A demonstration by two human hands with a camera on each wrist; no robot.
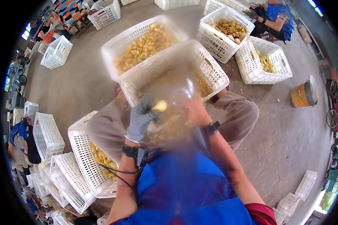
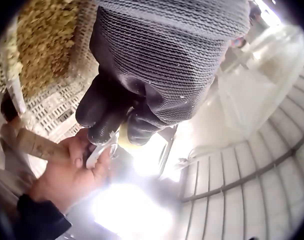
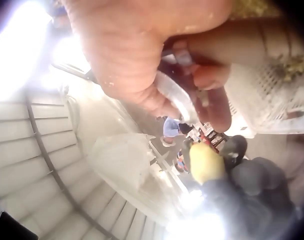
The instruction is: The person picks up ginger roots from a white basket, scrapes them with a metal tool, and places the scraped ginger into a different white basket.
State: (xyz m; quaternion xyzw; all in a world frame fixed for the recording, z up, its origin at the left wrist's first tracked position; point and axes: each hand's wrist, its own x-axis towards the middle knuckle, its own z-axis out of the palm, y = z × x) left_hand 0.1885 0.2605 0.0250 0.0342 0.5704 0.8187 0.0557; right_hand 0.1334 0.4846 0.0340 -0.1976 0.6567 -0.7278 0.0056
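Observation:
My left hand (image 1: 140, 114), in a grey knit glove with dark coated fingers, pinches a pale yellow root piece (image 1: 160, 106). Bare and blurred in the head view, my right hand (image 1: 193, 108) grips a small hand tool by its wooden handle (image 2: 39, 146). The tool's curved metal blade (image 2: 99, 156) shows between the two hands in the left wrist view, close to the root piece. In the right wrist view the blade (image 3: 176, 94) sticks out past the right fingers. Below both hands a white crate (image 1: 218, 73) holds yellowish shavings.
Beyond it stands a white crate (image 1: 110, 58) of yellow pieces. More filled crates (image 1: 264, 79) stand at the right, near another seated person (image 1: 279, 22). An orange bucket (image 1: 299, 95) is farther right. By my left knee is another crate (image 1: 80, 157) with yellow pieces.

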